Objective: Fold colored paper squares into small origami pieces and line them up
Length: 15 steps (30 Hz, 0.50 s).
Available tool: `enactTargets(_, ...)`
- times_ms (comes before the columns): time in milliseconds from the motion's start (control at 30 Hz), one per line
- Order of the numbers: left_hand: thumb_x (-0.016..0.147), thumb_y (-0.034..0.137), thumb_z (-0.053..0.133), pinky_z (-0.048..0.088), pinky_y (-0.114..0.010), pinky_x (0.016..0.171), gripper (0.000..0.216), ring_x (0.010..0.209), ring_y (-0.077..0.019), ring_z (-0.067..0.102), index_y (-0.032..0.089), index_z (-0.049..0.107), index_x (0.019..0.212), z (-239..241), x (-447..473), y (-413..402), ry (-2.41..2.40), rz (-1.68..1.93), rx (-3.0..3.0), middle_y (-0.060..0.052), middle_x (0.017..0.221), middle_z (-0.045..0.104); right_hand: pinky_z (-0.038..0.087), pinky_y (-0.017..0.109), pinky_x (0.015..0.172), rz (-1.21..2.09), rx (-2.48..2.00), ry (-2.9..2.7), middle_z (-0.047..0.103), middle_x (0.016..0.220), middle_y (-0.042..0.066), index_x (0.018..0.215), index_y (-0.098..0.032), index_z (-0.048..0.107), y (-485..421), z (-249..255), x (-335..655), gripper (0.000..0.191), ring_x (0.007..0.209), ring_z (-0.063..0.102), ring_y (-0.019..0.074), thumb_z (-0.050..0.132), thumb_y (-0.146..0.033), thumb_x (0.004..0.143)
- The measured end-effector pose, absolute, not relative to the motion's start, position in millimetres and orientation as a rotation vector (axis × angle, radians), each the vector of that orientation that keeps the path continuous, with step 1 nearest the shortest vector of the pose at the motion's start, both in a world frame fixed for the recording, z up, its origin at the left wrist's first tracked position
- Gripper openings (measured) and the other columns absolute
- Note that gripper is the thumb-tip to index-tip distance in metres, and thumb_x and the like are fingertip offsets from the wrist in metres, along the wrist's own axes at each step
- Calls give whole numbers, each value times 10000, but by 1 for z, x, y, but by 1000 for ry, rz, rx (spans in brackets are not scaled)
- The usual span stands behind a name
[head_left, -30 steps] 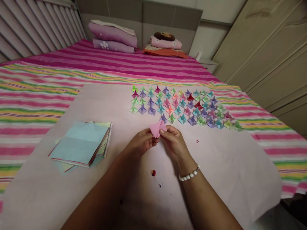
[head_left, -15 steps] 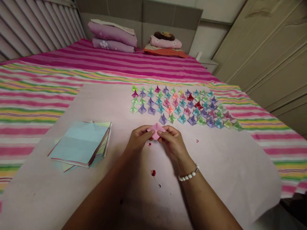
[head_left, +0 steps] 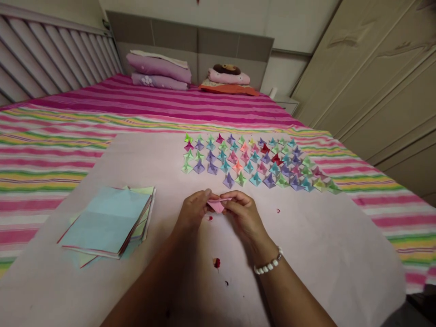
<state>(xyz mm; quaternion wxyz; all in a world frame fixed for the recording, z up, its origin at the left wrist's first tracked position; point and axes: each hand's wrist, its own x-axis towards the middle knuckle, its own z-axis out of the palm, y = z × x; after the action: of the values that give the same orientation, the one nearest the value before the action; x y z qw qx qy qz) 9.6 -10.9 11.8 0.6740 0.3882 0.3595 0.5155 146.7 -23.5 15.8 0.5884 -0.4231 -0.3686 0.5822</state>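
Note:
A small pink folded paper piece (head_left: 217, 205) is pinched between both my hands just above a pale pink sheet (head_left: 327, 254) spread on the bed. My left hand (head_left: 195, 210) grips its left side with closed fingers. Gripping the right side is my right hand (head_left: 242, 213), which wears a white bead bracelet at the wrist. Just beyond my hands lie several small folded paper shapes (head_left: 254, 161) in rows, in green, purple, blue, pink and red.
A stack of coloured paper squares (head_left: 109, 220), light blue on top, lies to the left. Small red scraps (head_left: 216, 262) dot the sheet near my arms. The striped bedspread (head_left: 51, 150) runs back to pillows (head_left: 160, 68) and the headboard. Wardrobe doors (head_left: 374, 91) stand at the right.
The pink piece was held upright and open, then lowered and pressed flatter between my fingers. The view has tilted up slightly, so everything sits lower in the frame.

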Motion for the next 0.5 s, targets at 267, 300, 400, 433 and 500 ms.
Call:
enactTargets(267,590,326,839,484,-260,641,330,621,-135,636,155,681,823,-4,5,-5,894,1134,906,-16,697,699,441,274,582,1291,-981,-948,646,546,-23,748,-221,748,-22,7,146,128,527,551,129,709,-184,632)
enactTargets(300,573,321,847,485,-259,637,368,618,-133,635,157,681,857,-4,4,-4,897,1152,896,-15,710,703,448,281,599,1306,-965,-958,653,565,-20,792,-223,753,-22,7,147,160,544,564,135,702,-192,644)
enactTargets(400,544,310,859,491,-265,634,469,621,-137,639,159,672,946,-3,5,-2,910,1226,890,-15,728,708,467,307,657,1365,-904,-968,673,631,-2,922,-221,749,-23,8,148,241,604,597,155,675,-242,694)
enactTargets(433,542,307,859,494,-269,641,480,628,-142,644,156,668,955,-2,5,-2,914,1244,902,-18,727,710,468,311,668,1378,-896,-966,676,646,3,924,-218,745,-23,9,149,232,618,602,158,682,-263,706)
enactTargets(500,547,305,858,501,-275,656,480,648,-153,655,150,661,956,1,6,-2,918,1258,933,-27,725,716,460,303,666,1382,-914,-967,680,655,10,849,-209,737,-24,10,148,168,626,600,155,723,-293,703)
